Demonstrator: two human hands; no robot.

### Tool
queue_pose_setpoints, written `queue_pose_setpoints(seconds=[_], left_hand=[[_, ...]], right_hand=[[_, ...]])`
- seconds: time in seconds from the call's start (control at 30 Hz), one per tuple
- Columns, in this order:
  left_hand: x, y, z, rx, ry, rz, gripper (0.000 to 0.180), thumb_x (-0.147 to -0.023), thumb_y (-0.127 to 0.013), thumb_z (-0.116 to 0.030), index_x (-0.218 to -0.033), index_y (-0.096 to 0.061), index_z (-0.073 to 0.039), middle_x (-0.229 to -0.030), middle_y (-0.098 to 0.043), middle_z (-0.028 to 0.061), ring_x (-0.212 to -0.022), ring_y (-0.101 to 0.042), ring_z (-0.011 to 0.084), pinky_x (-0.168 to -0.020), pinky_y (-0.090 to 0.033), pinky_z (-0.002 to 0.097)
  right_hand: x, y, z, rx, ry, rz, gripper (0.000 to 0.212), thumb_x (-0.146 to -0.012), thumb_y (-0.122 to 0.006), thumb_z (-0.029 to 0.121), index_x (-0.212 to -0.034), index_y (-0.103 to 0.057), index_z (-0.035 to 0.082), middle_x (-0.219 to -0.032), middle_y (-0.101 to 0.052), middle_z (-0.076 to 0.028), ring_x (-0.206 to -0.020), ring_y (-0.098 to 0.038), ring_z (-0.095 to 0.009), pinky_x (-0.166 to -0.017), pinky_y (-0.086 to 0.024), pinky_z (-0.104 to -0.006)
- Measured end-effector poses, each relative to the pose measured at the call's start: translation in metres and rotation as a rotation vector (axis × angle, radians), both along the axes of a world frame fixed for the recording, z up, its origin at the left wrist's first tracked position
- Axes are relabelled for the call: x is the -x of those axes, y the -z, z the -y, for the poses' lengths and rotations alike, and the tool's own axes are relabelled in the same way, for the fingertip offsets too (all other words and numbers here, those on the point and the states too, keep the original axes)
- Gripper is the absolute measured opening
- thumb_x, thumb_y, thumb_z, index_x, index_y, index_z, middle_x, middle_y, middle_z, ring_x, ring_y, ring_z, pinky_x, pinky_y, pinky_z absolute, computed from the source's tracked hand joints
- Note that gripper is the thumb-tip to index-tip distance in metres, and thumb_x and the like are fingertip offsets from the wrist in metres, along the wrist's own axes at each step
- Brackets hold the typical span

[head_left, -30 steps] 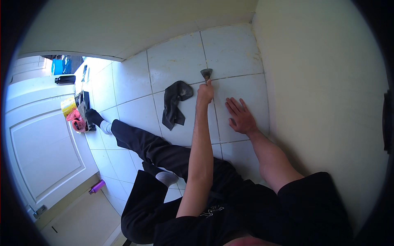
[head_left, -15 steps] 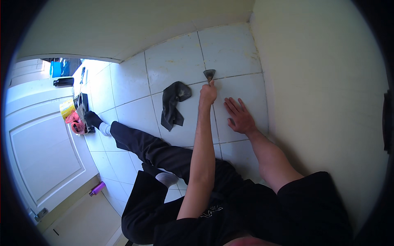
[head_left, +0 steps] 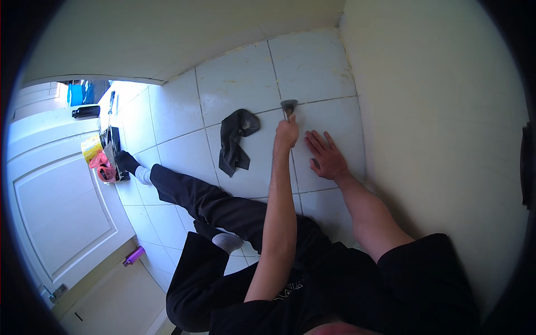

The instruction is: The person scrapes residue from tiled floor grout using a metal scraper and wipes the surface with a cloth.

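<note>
Our left hand [head_left: 287,134] clenches a flared scraper [head_left: 289,104], blade far; our right hand [head_left: 328,158], open, empty, seemingly braces us on white tiles [head_left: 328,119].

The person wears a black T-shirt [head_left: 340,282] with short, loose sleeves [head_left: 432,273] and a white line print [head_left: 289,290] on the chest. The trousers [head_left: 187,186] are black and long; the feet show dark coverings [head_left: 127,162] and pale grey ankles [head_left: 143,176]. Left hand [head_left: 287,134] and right hand [head_left: 326,159] are bare.

Left hand [head_left: 287,134] grips scraper [head_left: 288,104]; right hand [head_left: 327,158] flat on tiled floor [head_left: 310,64]; dark cloth [head_left: 233,142] nearby.
</note>
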State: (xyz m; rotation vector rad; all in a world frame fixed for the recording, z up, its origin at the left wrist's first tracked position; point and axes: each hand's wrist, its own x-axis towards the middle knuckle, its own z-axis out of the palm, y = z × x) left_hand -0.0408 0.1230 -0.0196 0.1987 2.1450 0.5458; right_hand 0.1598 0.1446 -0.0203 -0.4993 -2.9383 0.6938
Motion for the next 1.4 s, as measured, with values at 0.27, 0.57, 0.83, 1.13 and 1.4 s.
queue_pose_setpoints(seconds=[0.27, 0.57, 0.83, 1.13, 1.4], left_hand=[[0.009, -0.036, -0.017, -0.003, -0.017, -0.018, 0.064, -0.103, -0.043, -0.047, -0.117, -0.064, 0.012, -0.113, -0.066, 0.0356, -0.106, -0.067, 0.0463, -0.088, -0.055, 0.0492], [-0.006, -0.009, 0.015, 0.005, 0.091, -0.168, 0.061, -0.103, -0.044, -0.046, -0.11, -0.067, 0.011, -0.113, -0.064, 0.0388, -0.115, -0.059, 0.0515, -0.099, -0.048, 0.0539], [0.029, -0.02, -0.007, 0.008, 0.137, -0.088, 0.072, -0.102, -0.043, -0.052, -0.109, -0.063, 0.016, -0.097, -0.069, 0.0343, -0.088, -0.072, 0.0426, -0.077, -0.055, 0.0479], [0.006, 0.01, 0.059, -0.132, 0.092, 0.134, 0.056, -0.103, -0.044, -0.051, -0.096, -0.066, 0.0, -0.079, -0.066, 0.0177, -0.063, -0.065, 0.0279, -0.059, -0.052, 0.0414], [-0.02, 0.004, 0.093, -0.46, -0.124, 0.361, 0.038, -0.11, -0.037, -0.044, -0.102, -0.053, -0.01, -0.063, -0.034, -0.0063, -0.048, -0.03, 0.0046, -0.043, -0.027, 0.0234]], right_hand=[[0.001, 0.0, 0.0, -0.005, 0.0, -0.014, 0.075, -0.082, -0.064, 0.024, -0.15, -0.039, 0.003, -0.162, -0.032, -0.011, -0.151, -0.029, -0.025, -0.125, -0.02, -0.0514], [0.0, 0.0, 0.002, 0.005, 0.002, 0.018, 0.075, -0.082, -0.064, 0.024, -0.15, -0.039, 0.003, -0.162, -0.032, -0.012, -0.151, -0.029, -0.025, -0.125, -0.02, -0.051], [-0.002, -0.002, -0.001, 0.008, 0.016, -0.012, 0.073, -0.082, -0.064, 0.025, -0.149, -0.042, 0.004, -0.161, -0.034, -0.01, -0.15, -0.03, -0.025, -0.124, -0.022, -0.0506], [-0.005, -0.001, -0.002, -0.01, 0.027, 0.003, 0.075, -0.083, -0.064, 0.026, -0.15, -0.04, 0.005, -0.161, -0.034, -0.009, -0.151, -0.028, -0.023, -0.125, -0.021, -0.0495], [-0.003, 0.0, 0.0, 0.003, 0.028, -0.018, 0.075, -0.083, -0.064, 0.026, -0.151, -0.04, 0.005, -0.161, -0.034, -0.009, -0.151, -0.028, -0.023, -0.125, -0.02, -0.0491]])
